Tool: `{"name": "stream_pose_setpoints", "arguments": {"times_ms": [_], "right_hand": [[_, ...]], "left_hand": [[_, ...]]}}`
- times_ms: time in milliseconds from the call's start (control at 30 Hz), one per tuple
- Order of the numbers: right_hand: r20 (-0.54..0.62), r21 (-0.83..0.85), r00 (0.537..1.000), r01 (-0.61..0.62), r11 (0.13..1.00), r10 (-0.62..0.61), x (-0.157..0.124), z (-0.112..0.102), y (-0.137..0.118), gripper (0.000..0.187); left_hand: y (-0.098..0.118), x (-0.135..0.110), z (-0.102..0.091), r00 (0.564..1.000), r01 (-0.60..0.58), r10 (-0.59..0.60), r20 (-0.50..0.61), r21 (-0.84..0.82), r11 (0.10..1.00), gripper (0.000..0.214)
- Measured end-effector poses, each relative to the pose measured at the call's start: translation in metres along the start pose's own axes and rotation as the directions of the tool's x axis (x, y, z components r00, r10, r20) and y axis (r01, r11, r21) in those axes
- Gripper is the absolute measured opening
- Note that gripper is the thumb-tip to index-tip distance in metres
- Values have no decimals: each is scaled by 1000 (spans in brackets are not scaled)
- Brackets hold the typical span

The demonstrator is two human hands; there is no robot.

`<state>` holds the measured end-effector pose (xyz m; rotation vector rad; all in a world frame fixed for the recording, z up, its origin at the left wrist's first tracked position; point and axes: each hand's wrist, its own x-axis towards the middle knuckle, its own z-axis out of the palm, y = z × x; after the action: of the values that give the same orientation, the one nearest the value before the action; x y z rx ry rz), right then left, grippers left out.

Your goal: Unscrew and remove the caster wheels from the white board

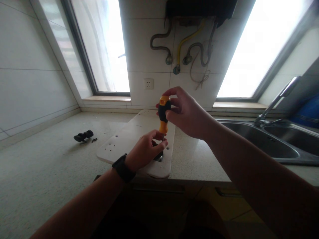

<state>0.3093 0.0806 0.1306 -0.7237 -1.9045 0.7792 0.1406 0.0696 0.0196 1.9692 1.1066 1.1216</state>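
Note:
My right hand (pixel 181 113) grips the yellow and black handle of a screwdriver (pixel 164 111), which stands nearly upright with its shaft pointing down. Around the lower shaft, the thumb and fingers of my left hand (pixel 147 146) are closed in a pinch; the tip is hidden there. Just under those fingers, a dark caster-like part with a shiny metal plate (pixel 159 158) sits on a white board (pixel 129 139). Small holes and screw heads dot the board, which lies flat on the countertop.
Two black casters (pixel 83 135) and a few small dark screws (pixel 94 140) lie on the counter (pixel 62 166) at left. A steel sink (pixel 249 139) with a faucet (pixel 276 101) is at right. Hoses (pixel 159 36) hang on the wall above a socket (pixel 149 84).

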Motion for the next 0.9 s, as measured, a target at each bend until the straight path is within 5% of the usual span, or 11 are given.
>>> {"name": "stream_pose_setpoints", "arguments": {"times_ms": [167,267,467,667,767,900], "right_hand": [[-48,-29,999,-19,999,18,7,1,8,32],[-75,-153,997,5,988,-16,7,-1,6,29],[-59,-186,998,15,982,-26,3,-5,0,68],[1,-91,999,47,995,-47,-1,-3,5,58],[8,-182,998,65,981,-65,-5,3,3,48],[-23,-278,999,35,960,-43,-10,10,-3,60]], "left_hand": [[5,0,-6,993,14,-4,117,-88,996,26],[6,0,-7,996,10,-3,86,-84,996,22],[6,0,-3,1000,19,-17,22,-70,997,20],[1,1,2,997,47,-51,-52,-85,995,26],[2,-1,4,996,46,-53,-72,-102,994,30],[3,-2,4,996,39,-47,-78,-108,993,34]]}}
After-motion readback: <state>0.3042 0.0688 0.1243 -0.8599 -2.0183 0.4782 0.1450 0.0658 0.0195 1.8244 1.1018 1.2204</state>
